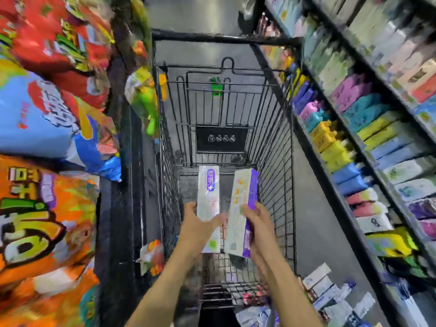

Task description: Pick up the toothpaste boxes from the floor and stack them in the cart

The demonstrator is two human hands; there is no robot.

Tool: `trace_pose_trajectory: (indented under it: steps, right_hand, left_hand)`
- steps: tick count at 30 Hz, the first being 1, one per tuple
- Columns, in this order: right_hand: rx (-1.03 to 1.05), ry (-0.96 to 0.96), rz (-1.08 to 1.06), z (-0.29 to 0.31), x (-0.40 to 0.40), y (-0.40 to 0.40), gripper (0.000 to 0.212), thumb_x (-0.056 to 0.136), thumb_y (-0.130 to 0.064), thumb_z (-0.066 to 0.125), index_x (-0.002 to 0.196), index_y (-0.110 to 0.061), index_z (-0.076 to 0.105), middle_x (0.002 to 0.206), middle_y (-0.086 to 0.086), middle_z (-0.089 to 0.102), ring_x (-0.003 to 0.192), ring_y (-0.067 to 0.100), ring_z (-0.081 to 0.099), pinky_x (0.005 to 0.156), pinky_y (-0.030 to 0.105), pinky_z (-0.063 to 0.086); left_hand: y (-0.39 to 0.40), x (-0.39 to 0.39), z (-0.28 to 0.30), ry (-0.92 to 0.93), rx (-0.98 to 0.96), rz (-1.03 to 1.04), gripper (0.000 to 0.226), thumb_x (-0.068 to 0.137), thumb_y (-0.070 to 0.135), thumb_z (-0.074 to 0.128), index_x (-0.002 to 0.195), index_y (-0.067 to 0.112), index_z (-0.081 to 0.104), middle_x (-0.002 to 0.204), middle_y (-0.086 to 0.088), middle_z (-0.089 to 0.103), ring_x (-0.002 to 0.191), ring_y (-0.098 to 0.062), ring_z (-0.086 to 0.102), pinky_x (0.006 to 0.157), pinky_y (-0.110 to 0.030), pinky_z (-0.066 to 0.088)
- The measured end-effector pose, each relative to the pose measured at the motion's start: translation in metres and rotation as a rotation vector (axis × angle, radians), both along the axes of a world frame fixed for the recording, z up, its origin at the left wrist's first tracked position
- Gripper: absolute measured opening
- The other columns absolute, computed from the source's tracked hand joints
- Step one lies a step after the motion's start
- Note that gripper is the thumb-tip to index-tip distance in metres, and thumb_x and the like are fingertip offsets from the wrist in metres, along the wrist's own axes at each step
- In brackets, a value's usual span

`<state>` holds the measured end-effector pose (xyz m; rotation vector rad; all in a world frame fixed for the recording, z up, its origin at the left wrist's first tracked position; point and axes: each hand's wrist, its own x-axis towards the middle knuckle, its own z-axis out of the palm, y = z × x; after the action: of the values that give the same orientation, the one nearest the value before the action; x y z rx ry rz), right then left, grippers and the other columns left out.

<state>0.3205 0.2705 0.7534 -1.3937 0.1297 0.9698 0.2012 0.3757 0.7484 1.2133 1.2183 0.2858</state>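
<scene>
A black wire shopping cart [278, 147] fills the aisle in front of me. My left hand [199, 228] grips a long silver toothpaste box with a purple logo [208, 192], held lengthwise over the cart's basket. My right hand [256, 223] grips a second box, white with a purple side [243, 199], tilted slightly beside the first. Both boxes hover above the cart's near end, close together. More toothpaste boxes [330, 293] lie on the floor at the lower right, next to the cart.
Snack bags in red, blue and orange [47, 128] crowd the shelves on the left. Shelves of colourful boxed goods [368, 128] run along the right. The cart's black handle bar [224, 38] lies at the far end. The grey floor shows through the cart.
</scene>
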Motion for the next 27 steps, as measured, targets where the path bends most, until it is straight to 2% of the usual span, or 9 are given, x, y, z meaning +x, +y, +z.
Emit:
trace_pose_trajectory:
  steps: [3,7,10,12,14,16,20,23,27]
  right_hand:
    - [-0.001,-0.027,0.037,-0.024,0.027,0.023,0.035,0.09,-0.017,0.073,0.122,-0.02,0.059,0.116,0.008,0.073,0.103,0.021,0.072,0.081,0.035,0.06]
    - [-0.05,-0.041,0.049,-0.062,0.049,0.051,0.032,0.091,-0.015,0.072,0.117,-0.028,0.057,0.113,0.004,0.074,0.099,0.018,0.07,0.091,0.038,0.056]
    - [-0.112,-0.132,0.085,-0.095,0.064,0.071,0.035,0.091,-0.013,0.072,0.118,-0.027,0.055,0.118,0.005,0.068,0.099,0.013,0.066,0.097,0.037,0.053]
    - [-0.166,-0.218,0.102,-0.122,0.072,0.086,0.041,0.088,-0.009,0.075,0.12,-0.024,0.053,0.118,0.003,0.064,0.097,0.001,0.063,0.095,0.022,0.051]
    - [-0.204,-0.279,0.161,-0.152,0.08,0.1,0.043,0.086,-0.01,0.078,0.118,-0.024,0.054,0.103,-0.007,0.062,0.079,-0.014,0.059,0.074,0.006,0.047]
    - [-0.204,-0.247,0.209,-0.18,0.085,0.113,0.041,0.086,-0.013,0.079,0.113,-0.032,0.054,0.096,-0.01,0.064,0.069,-0.01,0.06,0.064,0.009,0.046]
    - [-0.297,-0.332,0.266,-0.234,0.086,0.141,0.038,0.085,-0.007,0.079,0.105,-0.029,0.056,0.101,0.007,0.067,0.072,-0.002,0.063,0.067,0.011,0.048]
    - [-0.346,-0.374,0.294,-0.268,0.081,0.16,0.037,0.083,-0.009,0.078,0.112,-0.024,0.06,0.111,0.014,0.068,0.093,0.019,0.066,0.084,0.032,0.054]
    - [-0.367,-0.449,0.377,-0.301,0.083,0.182,0.036,0.079,-0.02,0.073,0.112,-0.03,0.064,0.113,0.007,0.066,0.103,0.024,0.063,0.093,0.041,0.051]
  left_hand:
    - [0.023,0.022,-0.028,0.079,0.06,0.015,0.045,0.076,0.035,0.087,0.101,0.033,0.05,0.097,0.016,0.071,0.08,0.007,0.067,0.062,-0.011,0.047]
    - [0.054,0.042,-0.066,0.252,0.215,0.011,0.024,0.081,0.033,0.082,0.086,0.029,0.059,0.071,0.016,0.067,0.064,0.008,0.062,0.052,-0.004,0.04]
    - [0.076,0.055,-0.099,0.358,0.282,0.031,0.027,0.081,0.033,0.083,0.095,0.023,0.062,0.08,0.01,0.056,0.066,-0.003,0.052,0.054,-0.003,0.037]
    - [0.087,0.059,-0.127,0.358,0.287,0.069,0.035,0.082,0.03,0.082,0.108,0.018,0.062,0.09,0.002,0.06,0.075,-0.013,0.056,0.058,-0.007,0.039]
    - [0.096,0.062,-0.156,0.353,0.283,0.096,0.04,0.082,0.031,0.081,0.111,0.023,0.054,0.091,0.006,0.065,0.075,-0.012,0.062,0.054,-0.011,0.042]
    - [0.107,0.067,-0.183,0.396,0.275,0.111,0.047,0.079,0.038,0.079,0.113,0.029,0.047,0.092,0.01,0.065,0.073,-0.002,0.061,0.051,-0.013,0.043]
    - [0.118,0.076,-0.24,0.547,0.357,0.129,0.052,0.079,0.043,0.075,0.119,0.019,0.052,0.101,-0.001,0.066,0.079,-0.018,0.06,0.067,-0.025,0.042]
    - [0.126,0.079,-0.276,0.57,0.411,0.1,0.047,0.081,0.036,0.073,0.115,0.008,0.057,0.106,-0.011,0.062,0.096,-0.031,0.058,0.079,-0.035,0.047]
    - [0.145,0.084,-0.309,0.584,0.457,0.076,0.045,0.083,0.035,0.067,0.114,0.005,0.054,0.108,-0.015,0.055,0.1,-0.028,0.047,0.085,-0.035,0.036]
